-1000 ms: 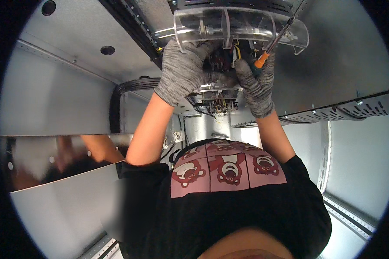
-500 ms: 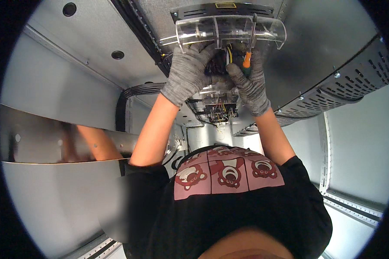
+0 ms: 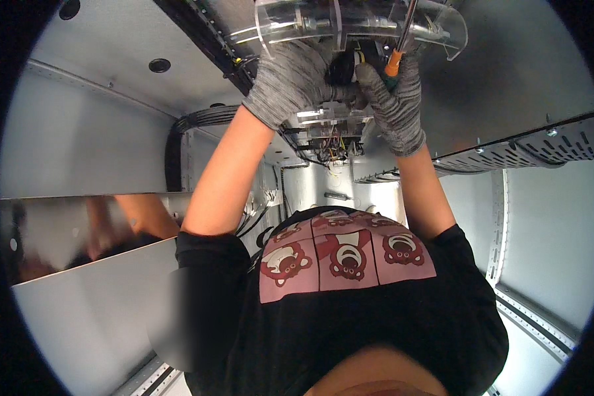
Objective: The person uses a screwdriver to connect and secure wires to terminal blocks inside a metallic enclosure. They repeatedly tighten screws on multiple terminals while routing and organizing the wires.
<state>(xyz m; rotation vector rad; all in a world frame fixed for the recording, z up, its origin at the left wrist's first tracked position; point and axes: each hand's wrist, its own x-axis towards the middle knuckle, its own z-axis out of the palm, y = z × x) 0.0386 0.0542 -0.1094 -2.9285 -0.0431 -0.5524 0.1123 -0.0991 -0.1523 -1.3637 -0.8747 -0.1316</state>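
Note:
Both my hands wear grey knitted gloves and are raised to a part mounted at the top of the view. My right hand (image 3: 398, 109) is closed round a screwdriver (image 3: 394, 63) with an orange and green handle. Its metal shaft points up past a clear curved plastic cover (image 3: 317, 25). My left hand (image 3: 287, 82) is against the left side of a black part (image 3: 340, 68) below that cover; its fingertips are hidden. A yellow-striped wire (image 3: 359, 55) shows between the hands, close to my right thumb. The screwdriver's tip is out of view.
A black cable bundle (image 3: 204, 119) bends along the left wall. Beyond my hands sits another clear-covered unit with thin coloured wires (image 3: 336, 146). A slotted metal rail (image 3: 531, 146) runs along the right. A shiny metal strip (image 3: 79, 231) stands at left, beside my arm.
The view has shifted, so the cover and my hands appear higher. The screwdriver leans more to the right at its top, still in my right hand. My left hand stays by the black part.

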